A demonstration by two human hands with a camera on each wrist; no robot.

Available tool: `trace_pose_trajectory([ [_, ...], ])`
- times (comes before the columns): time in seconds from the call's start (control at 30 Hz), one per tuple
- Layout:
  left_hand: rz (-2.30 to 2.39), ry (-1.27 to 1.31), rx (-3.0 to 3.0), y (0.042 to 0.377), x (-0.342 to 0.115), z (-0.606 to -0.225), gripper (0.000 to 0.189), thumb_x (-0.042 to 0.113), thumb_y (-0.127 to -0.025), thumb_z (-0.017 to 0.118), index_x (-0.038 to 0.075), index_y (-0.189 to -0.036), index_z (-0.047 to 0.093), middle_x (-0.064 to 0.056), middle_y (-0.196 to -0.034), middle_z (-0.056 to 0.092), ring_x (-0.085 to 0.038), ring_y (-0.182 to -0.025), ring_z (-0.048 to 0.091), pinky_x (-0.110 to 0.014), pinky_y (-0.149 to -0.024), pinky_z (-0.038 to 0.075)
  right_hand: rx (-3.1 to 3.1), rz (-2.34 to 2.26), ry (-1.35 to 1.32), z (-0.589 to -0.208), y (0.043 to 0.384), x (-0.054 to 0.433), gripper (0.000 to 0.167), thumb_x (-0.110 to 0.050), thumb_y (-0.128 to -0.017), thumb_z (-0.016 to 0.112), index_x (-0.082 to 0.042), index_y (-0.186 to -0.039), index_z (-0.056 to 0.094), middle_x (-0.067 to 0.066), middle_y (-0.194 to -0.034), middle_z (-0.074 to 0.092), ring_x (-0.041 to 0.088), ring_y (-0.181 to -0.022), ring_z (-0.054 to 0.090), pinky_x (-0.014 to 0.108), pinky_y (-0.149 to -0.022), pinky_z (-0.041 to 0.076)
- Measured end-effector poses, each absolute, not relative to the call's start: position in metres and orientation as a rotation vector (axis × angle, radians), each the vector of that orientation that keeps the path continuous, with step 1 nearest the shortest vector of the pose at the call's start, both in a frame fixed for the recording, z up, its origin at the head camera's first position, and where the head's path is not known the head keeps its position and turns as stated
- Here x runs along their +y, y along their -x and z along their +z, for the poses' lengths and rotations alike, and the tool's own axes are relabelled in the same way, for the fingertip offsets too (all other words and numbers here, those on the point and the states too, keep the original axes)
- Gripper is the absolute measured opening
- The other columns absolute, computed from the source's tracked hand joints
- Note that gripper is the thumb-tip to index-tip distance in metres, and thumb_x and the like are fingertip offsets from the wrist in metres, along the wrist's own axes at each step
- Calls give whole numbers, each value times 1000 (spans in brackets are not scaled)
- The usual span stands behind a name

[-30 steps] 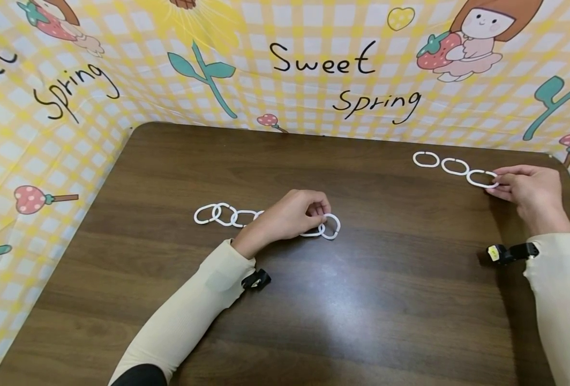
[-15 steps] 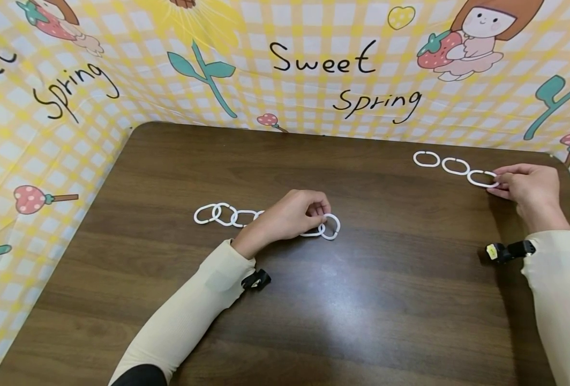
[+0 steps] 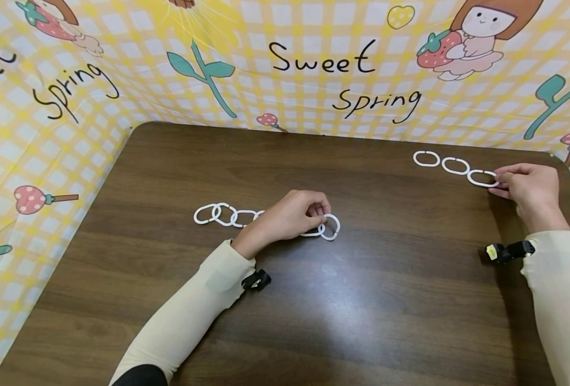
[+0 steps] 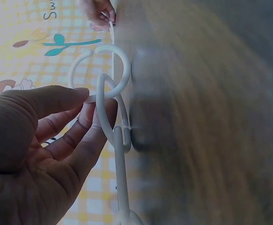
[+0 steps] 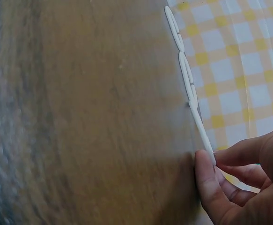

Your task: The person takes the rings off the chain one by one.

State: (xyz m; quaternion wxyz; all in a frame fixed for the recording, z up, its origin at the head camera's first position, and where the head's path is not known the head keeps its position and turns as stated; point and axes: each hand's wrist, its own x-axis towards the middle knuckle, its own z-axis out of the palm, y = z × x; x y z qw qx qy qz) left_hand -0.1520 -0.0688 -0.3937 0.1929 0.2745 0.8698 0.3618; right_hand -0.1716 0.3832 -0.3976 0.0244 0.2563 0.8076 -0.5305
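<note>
My left hand (image 3: 290,217) pinches the white split ring (image 3: 331,227) at the right end of a chain of linked white rings. The rest of that chain (image 3: 224,214) stretches left over the table and passes behind the hand and wrist, which hide its middle. In the left wrist view, thumb and fingertips hold the end ring (image 4: 125,70), whose gap faces up. At the far right, my right hand (image 3: 535,190) pinches the right end of a loose oval link (image 3: 481,186) between thumb and fingers, as the right wrist view also shows.
Two more white links, a middle one (image 3: 455,173) and a far one (image 3: 426,165), lie in a slanting row left of the right hand. The brown wooden table (image 3: 362,300) meets a yellow checked cloth (image 3: 314,107) at its back and left edges.
The right hand and wrist have shifted very slightly left and back, still pinching the link. The left hand has stayed in place on the chain's end ring.
</note>
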Motion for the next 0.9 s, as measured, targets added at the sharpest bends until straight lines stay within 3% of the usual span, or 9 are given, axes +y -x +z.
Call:
trace_pose_trajectory([
  [0.53, 1030, -760, 2435, 151, -67, -392, 3, 9, -98, 70, 9, -100, 73, -1, -87, 70, -12, -82, 63, -23, -74, 50, 2511, -1640, -799, -398, 168, 386, 56, 2, -104, 52, -36, -65, 66, -20, -71, 58, -9, -68, 62, 14, -67, 58],
  [0.9, 1050, -797, 2421, 151, -66, -392, 16, 4, -100, 65, 12, -111, 75, -3, -94, 71, -13, -88, 64, -24, -79, 51, 2578, -1624, -761, -389, 162, 374, 46, -10, -104, 57, -39, -69, 66, -25, -73, 58, -11, -70, 61, 11, -65, 56],
])
